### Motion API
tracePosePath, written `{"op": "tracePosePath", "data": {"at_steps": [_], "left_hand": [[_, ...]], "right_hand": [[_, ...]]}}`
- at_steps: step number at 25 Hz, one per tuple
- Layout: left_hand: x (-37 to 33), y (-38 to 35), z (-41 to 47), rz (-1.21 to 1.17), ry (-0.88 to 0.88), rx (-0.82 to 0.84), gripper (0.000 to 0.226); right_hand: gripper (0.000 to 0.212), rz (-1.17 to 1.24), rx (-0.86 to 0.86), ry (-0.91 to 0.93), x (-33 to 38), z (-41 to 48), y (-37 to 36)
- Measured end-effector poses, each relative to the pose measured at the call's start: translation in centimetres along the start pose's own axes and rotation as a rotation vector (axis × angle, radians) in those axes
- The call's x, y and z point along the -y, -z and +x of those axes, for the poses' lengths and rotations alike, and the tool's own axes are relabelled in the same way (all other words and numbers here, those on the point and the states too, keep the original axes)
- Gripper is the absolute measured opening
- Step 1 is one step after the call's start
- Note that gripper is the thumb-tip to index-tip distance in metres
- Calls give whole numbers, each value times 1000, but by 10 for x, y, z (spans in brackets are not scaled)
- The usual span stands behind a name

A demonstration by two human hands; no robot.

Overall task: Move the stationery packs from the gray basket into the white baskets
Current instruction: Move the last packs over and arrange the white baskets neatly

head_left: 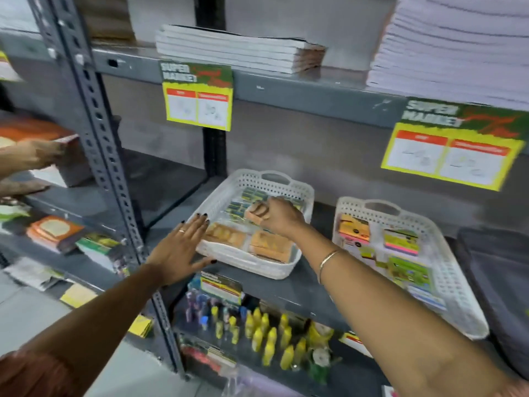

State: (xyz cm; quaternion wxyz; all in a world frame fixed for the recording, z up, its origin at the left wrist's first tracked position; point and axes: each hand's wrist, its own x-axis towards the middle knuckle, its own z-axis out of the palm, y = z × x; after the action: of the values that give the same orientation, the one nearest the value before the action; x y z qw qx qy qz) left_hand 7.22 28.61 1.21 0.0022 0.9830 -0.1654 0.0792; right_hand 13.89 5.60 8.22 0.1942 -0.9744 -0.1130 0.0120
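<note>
Judging from the frame, an orange pack was clamped in the right hand over the white basket, steadied best by the spread left hand.

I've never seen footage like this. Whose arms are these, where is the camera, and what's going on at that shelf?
No machine here: a person wears a wide-angle camera on the head, so you look down along their two bare arms. They face a gray metal shelf holding two white baskets. The left hand lies open and flat against the near corner of the left white basket. The right hand is over that basket, closed on a small orange pack. More orange packs lie inside. The right white basket holds colourful sticky-note packs. A dark gray basket sits at the far right edge.
</note>
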Motion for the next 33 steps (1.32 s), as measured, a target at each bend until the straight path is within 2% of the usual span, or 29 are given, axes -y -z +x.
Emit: {"op": "tracePosePath", "data": {"at_steps": [4, 6, 9, 12, 19, 21, 23, 28, 31, 33], "left_hand": [[8, -13, 3, 2, -19, -34, 96], [8, -17, 3, -22, -32, -63, 98], [9, -20, 3, -36, -42, -102, 98], [7, -23, 3, -24, -37, -142, 95], [6, -22, 3, -1, -19, -123, 98], [6, -20, 2, 22, -12, -114, 98], [-2, -16, 1, 42, -8, -135, 97], [-87, 7, 22, -73, -93, -203, 91], [-165, 20, 40, -120, -254, -295, 88], [-215, 18, 44, -159, -375, -289, 88]], "right_hand": [[54, -58, 57, 50, 39, 26, -37], [65, -63, 97, 67, 47, 34, -53], [54, -70, 166, 93, 52, 40, -69], [47, -77, 153, 119, 51, 40, -72], [59, -30, 145, 154, 41, 39, -60], [70, 25, 105, 142, 31, 36, -45], [66, 69, 21, 122, 12, 30, -21], [48, 90, -200, -44, -76, 4, 39], [44, 63, -268, -173, -143, -33, 70], [43, 29, -294, -268, -189, -64, 88]]}}
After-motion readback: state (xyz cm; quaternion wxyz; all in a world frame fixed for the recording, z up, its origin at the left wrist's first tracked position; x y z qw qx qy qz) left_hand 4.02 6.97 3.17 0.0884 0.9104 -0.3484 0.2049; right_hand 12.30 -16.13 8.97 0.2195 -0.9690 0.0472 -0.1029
